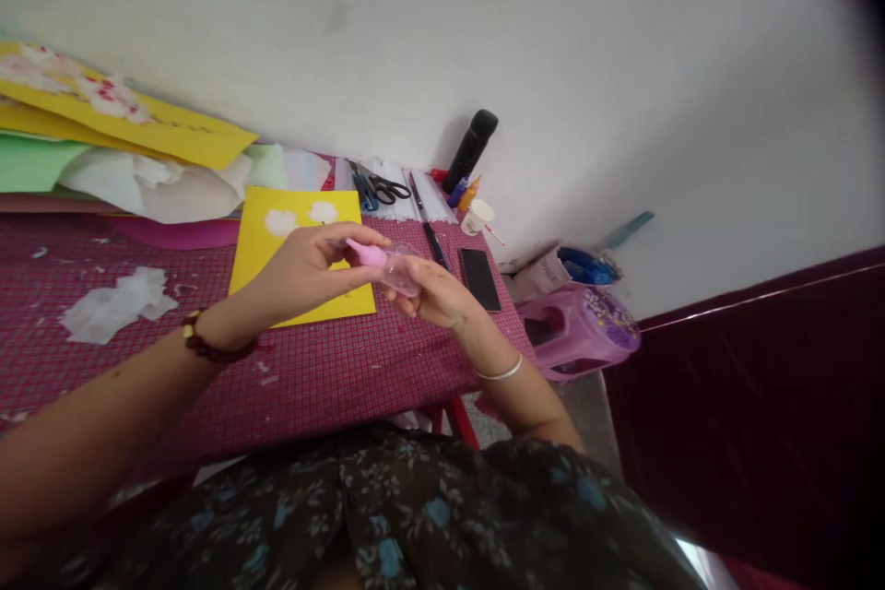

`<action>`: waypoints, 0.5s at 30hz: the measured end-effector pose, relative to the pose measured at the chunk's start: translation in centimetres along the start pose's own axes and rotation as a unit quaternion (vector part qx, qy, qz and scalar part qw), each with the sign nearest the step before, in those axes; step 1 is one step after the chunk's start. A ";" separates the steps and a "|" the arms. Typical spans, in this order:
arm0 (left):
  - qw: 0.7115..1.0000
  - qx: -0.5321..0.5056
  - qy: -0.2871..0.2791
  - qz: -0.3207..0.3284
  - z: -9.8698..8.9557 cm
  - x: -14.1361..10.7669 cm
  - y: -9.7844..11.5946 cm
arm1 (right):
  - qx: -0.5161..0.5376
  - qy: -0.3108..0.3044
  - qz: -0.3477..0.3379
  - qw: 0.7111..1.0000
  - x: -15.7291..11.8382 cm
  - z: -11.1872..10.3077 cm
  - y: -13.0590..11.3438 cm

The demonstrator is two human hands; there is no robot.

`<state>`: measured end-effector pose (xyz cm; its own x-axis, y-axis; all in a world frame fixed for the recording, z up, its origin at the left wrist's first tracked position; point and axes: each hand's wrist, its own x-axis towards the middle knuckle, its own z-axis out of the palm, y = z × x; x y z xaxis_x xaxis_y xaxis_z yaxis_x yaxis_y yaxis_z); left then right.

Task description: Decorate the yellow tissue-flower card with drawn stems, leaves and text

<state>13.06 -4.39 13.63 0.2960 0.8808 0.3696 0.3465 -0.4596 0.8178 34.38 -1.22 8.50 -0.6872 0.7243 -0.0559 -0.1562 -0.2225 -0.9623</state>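
A small clear glue bottle (399,273) with a pink nozzle cap (368,253) is held between my two hands, above the table's front half. My left hand (318,265) closes on it at the pink nozzle end, fingers and thumb on either side. Around the clear body, my right hand (435,295) has its fingers wrapped. Beneath my left hand lies a yellow sheet (257,244) with two white tufts (282,222) near its top; my hand and wrist cover part of it.
Crumpled tissue (121,304) lies left on the checked tablecloth (304,378). Yellow artwork (194,134) and papers are stacked behind. Scissors (388,188), a pen (435,244), a phone (479,278), a paper cup (477,217) and a black flask (470,152) stand right. A pink stool (573,332) is beyond.
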 end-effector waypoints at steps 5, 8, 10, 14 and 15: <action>1.000 -0.019 -0.008 -0.014 1.5 0.4 -0.2 | 0.096 -0.056 -0.011 0.994 0.6 0.8 1.5; 0.999 0.005 0.023 -0.026 2.1 0.7 -0.4 | 0.126 0.018 -0.056 0.990 1.0 1.3 1.9; 0.997 -0.031 0.050 -0.043 2.7 1.1 -0.5 | 0.121 0.078 -0.089 0.986 1.4 1.5 2.3; 0.961 -0.206 0.153 -0.101 4.6 2.2 -1.1 | 0.004 0.210 -0.180 0.961 2.2 1.1 3.5; 0.946 -0.244 0.178 -0.115 5.1 2.6 -1.4 | -0.045 0.246 -0.211 0.945 2.3 0.9 3.7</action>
<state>17.91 -2.07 11.15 -0.0859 0.9734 0.2122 -0.1128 -0.2211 0.9687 31.60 -0.96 5.04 -0.1606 0.9566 0.2431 -0.2662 0.1952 -0.9440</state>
